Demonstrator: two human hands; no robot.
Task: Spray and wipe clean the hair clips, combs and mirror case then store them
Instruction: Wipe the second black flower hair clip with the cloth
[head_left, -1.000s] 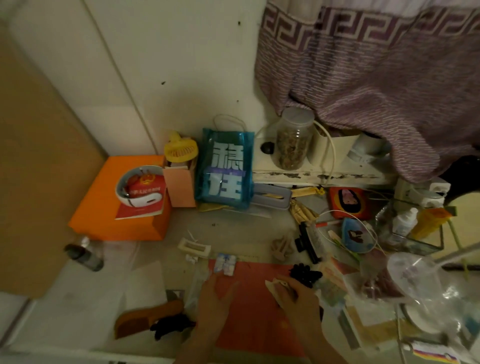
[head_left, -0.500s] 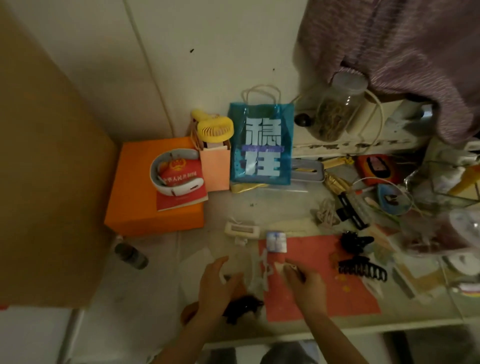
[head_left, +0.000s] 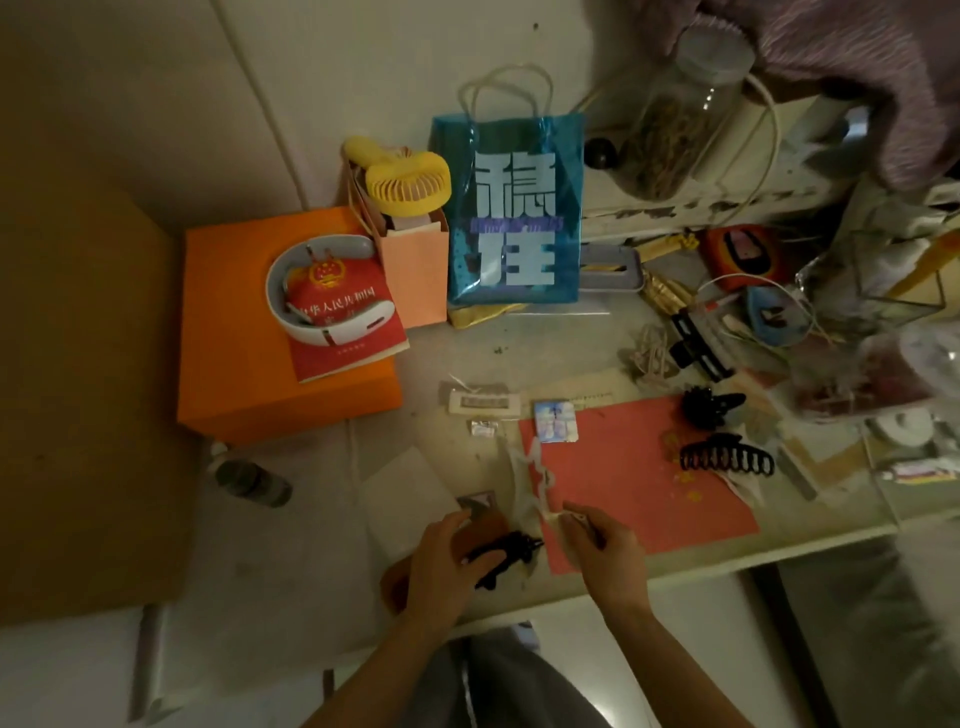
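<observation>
Left hand curled over a small black hair clip at the desk's near edge, clip's length pointing toward the right hand. Right hand pinching a pale, crumpled wipe, just beside the clip. Larger black claw clip well beyond the right hand, lying crosswise, nearer that hand.

The left hand hides most of a brown comb; what the right hand pinches is unclear.

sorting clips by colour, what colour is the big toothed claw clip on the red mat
Black. The claw clip shows best in the head view.
</observation>
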